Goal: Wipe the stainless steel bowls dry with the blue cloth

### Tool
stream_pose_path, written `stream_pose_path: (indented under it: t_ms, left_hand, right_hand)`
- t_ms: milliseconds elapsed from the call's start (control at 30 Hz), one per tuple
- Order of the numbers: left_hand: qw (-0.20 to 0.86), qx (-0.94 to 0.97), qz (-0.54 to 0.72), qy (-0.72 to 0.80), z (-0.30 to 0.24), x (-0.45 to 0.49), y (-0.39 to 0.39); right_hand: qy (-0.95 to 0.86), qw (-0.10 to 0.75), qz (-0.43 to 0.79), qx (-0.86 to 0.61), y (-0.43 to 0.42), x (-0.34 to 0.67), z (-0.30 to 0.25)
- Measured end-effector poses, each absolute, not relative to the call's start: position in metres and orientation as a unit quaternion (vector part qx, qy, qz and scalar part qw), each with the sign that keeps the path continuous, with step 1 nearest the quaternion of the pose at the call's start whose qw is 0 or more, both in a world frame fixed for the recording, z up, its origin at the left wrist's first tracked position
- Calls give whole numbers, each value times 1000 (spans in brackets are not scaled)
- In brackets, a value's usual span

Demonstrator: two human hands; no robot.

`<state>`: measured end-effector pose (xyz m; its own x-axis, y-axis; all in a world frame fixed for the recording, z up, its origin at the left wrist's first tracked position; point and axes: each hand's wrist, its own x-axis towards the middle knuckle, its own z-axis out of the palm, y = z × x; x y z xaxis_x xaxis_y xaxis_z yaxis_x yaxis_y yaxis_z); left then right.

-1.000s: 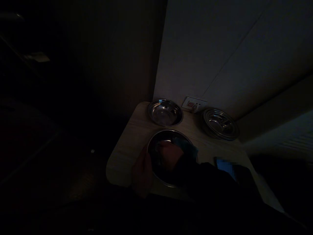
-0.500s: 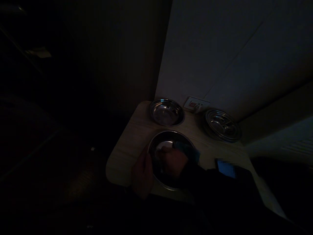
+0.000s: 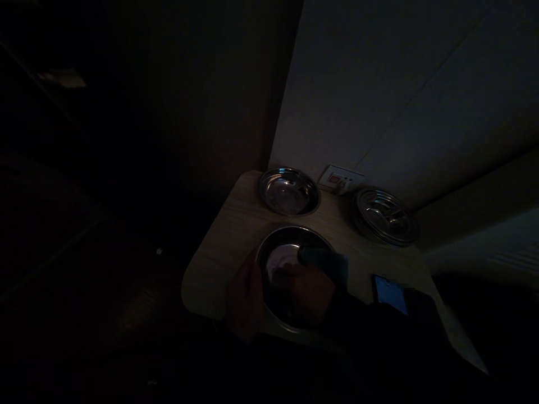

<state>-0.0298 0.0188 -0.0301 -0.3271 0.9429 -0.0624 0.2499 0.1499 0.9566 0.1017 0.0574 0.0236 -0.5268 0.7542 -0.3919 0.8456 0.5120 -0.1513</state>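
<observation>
In the dim head view, a round steel bowl (image 3: 290,229) rests near the front of a small pale table (image 3: 219,247). My left hand (image 3: 245,297) grips the bowl's left rim, thumb along the edge. Inside the bowl, my right hand (image 3: 309,292) is closed on a dark teal cloth (image 3: 326,264), part of which hangs over the right rim. The fingertips of my right hand are hard to make out in the dark.
A second steel bowl (image 3: 289,192) stands behind, near the wall. Stacked steel plates with compartments (image 3: 385,217) are at the back right. A lit phone (image 3: 391,294) lies to the right, by my sleeve. A socket panel (image 3: 341,178) with a plug is on the wall.
My right hand has shifted slightly right and down inside the bowl, and the cloth has moved with it. My left hand stays on the rim.
</observation>
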Motion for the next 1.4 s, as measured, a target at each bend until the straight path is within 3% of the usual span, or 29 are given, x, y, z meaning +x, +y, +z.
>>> stream_pose_path:
  t_ms: [167,733,1167,1267,1400]
  left_hand:
    - [372,452,469,661,-27,-30,18]
    - [375,458,473,653,-27,-31,19]
    - [364,453,463,670,-29,-29,21]
    - [363,444,470,670,-30,-27,20]
    - [367,426,475,677,-27,-27,16]
  right_hand:
    - [851,130,-114,495,59,103,22]
    - [868,96,-119,472,52,97,17]
    - [878,123,-185,423,58,106,25]
    - [866,72,-202,452,50,119,32]
    - [825,-81,-224,513,45,136,30]
